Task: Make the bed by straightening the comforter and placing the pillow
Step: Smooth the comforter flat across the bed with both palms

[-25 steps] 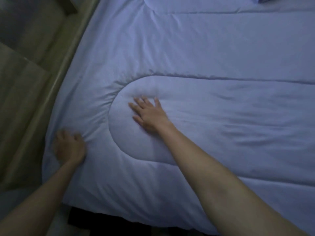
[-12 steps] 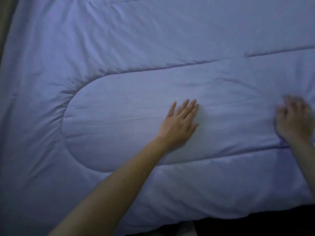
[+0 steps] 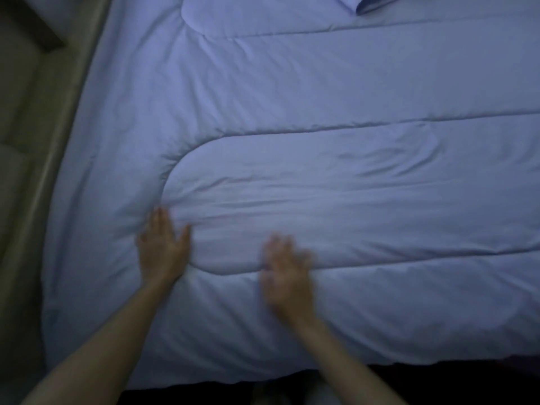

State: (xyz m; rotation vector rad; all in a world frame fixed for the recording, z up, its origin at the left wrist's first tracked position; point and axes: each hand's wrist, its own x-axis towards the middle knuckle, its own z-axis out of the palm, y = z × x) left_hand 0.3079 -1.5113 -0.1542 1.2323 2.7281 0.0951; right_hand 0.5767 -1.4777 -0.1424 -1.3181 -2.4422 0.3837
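A pale blue quilted comforter point(image 3: 321, 97) covers the bed and fills most of the view, with curved stitch lines and soft wrinkles across its middle. My left hand point(image 3: 162, 249) lies flat on it with straight fingers, at the rounded end of a stitched panel near the front left. Just to the right, my right hand point(image 3: 287, 276) also rests palm down on the comforter, blurred by motion. Neither hand holds fabric. A folded corner of blue bedding point(image 3: 368, 2), perhaps the pillow, shows at the top edge.
A beige bed frame edge point(image 3: 58, 141) runs along the left side, with wall or floor beyond it. Dark floor point(image 3: 438, 384) lies below the comforter's front edge.
Both hands have come together at the front left of the comforter; the right hand swept in from the far right. The view swung back left, showing the bed frame again.
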